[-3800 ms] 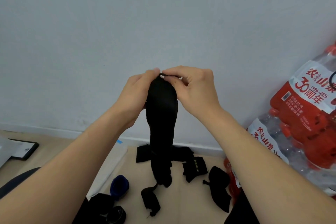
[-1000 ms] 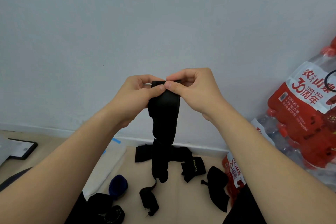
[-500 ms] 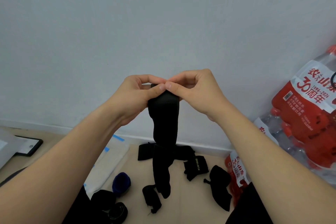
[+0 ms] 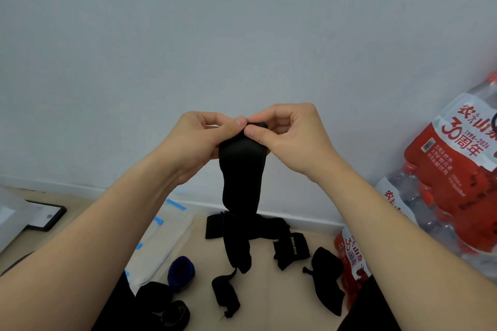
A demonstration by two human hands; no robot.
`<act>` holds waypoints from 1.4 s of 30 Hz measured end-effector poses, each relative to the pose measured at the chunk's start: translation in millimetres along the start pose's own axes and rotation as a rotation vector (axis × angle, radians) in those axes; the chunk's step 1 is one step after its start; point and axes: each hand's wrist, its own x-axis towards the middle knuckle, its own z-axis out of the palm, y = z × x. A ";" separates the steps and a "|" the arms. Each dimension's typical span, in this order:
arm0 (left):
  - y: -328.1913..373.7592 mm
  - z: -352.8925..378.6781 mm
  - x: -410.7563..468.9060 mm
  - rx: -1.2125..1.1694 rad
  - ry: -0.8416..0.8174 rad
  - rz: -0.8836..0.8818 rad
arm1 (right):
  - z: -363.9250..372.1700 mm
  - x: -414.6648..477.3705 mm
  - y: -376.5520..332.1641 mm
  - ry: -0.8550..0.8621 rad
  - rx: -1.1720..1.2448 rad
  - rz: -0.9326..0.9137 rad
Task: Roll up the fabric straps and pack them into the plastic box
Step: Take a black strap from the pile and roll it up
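The step in hand is the rolling itself, at its very start. Both hands are raised in front of the wall and hold one black strap [image 4: 241, 169] by its top end. The left hand [image 4: 204, 140] pinches that end between thumb and curled fingers, and the right hand [image 4: 291, 140] does the same from the other side, its thumb pressed on the front face where the fabric turns over into a first small fold. The rest of the strap hangs straight down between the forearms, its tail reaching down among the loose straps [image 4: 291, 247] lying on the floor [image 4: 269, 293]. Near them sits a blue roll [image 4: 181, 271] that looks already wound. As I judge it, the next move calls for turning the folded end over itself, thumbs feeding and fingers tightening, while the hanging length is drawn up evenly so the coil stays square and does not cone out to one side (soft webbing tends to slacken as soon as the pinch eases). I cannot tell where the plastic box is; a pale translucent shape [image 4: 10, 223] at the left edge may be part of it.
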 end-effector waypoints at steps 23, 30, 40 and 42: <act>8.3 2.6 -6.4 -0.197 -0.081 0.092 | 3.2 -0.8 -6.9 -0.210 0.552 0.285; 8.8 6.8 -7.4 -0.165 -0.102 0.093 | 6.6 -1.1 -7.9 -0.160 0.663 0.361; 9.2 0.9 -5.5 -0.021 -0.014 0.076 | -7.2 0.7 -5.8 -0.059 0.164 0.066; 11.5 -1.2 -6.2 -0.034 -0.050 0.036 | -5.1 0.2 -5.8 -0.031 0.113 0.023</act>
